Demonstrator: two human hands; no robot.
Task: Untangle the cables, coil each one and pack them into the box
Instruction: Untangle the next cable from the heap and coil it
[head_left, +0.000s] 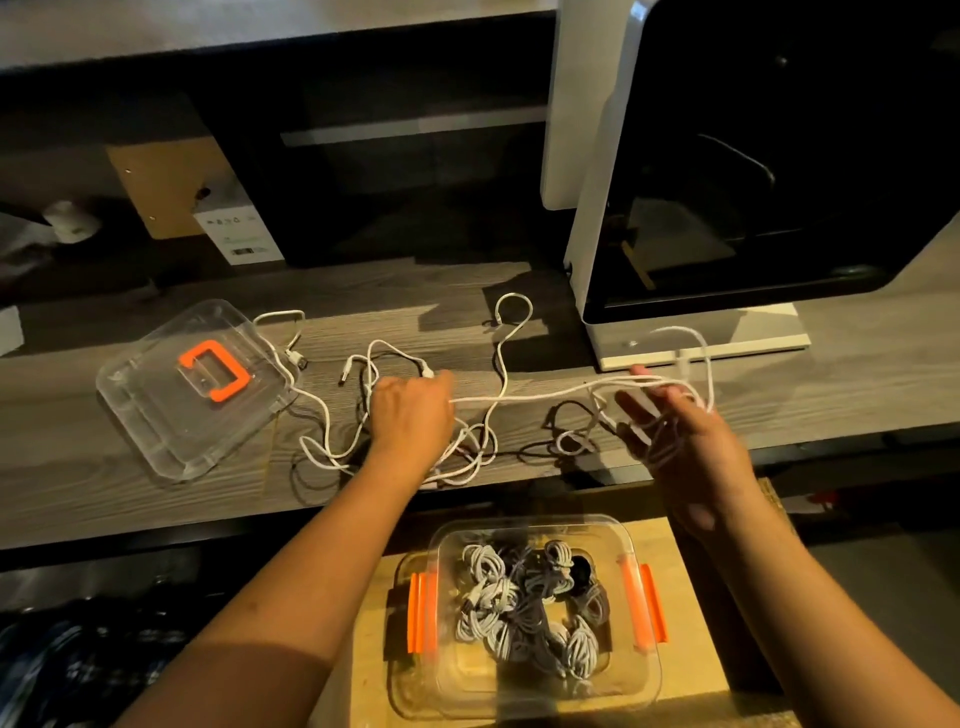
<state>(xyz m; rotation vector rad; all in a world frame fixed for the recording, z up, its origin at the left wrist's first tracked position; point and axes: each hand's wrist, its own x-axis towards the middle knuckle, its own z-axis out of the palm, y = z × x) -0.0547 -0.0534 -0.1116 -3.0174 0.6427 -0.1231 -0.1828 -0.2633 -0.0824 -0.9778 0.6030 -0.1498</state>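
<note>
White cable (545, 393) ran taut between the hands: left hand (413, 410) pinched it, right hand (685, 441) had fingers spread, loops draped round them. Limp, light and snag-prone, so probably best gripped near a plug end, clear of the tangle (470, 449) between both hands. Box (457, 696) sat nearer the body.

Small maker workshop or home lab -- white enclosed machine (613, 156) with dark glass door, likely a 3D printer, on grey wood-grain worktop (130, 499); cardboard box (156, 182) and labelled carton (239, 234) behind
</note>
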